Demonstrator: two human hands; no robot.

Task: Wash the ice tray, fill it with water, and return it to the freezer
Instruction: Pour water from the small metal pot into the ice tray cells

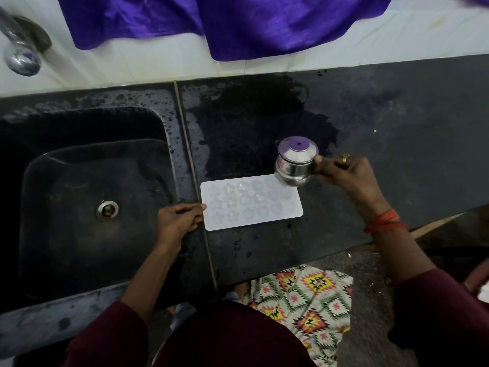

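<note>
A clear plastic ice tray (251, 202) with several shaped cavities lies flat on the black stone counter (397, 128), just right of the sink. My left hand (178, 219) rests on the counter with its fingertips against the tray's left edge. My right hand (346, 173) grips a small steel pot (295, 161), held tilted over the tray's far right corner. Water shows inside the pot.
A black sink (92, 207) with a metal drain (107, 210) lies left of the tray. A chrome tap (18, 49) sticks out at the top left. Purple cloth (211, 22) hangs over the white tiled wall. A wet patch (254, 123) darkens the counter behind the tray.
</note>
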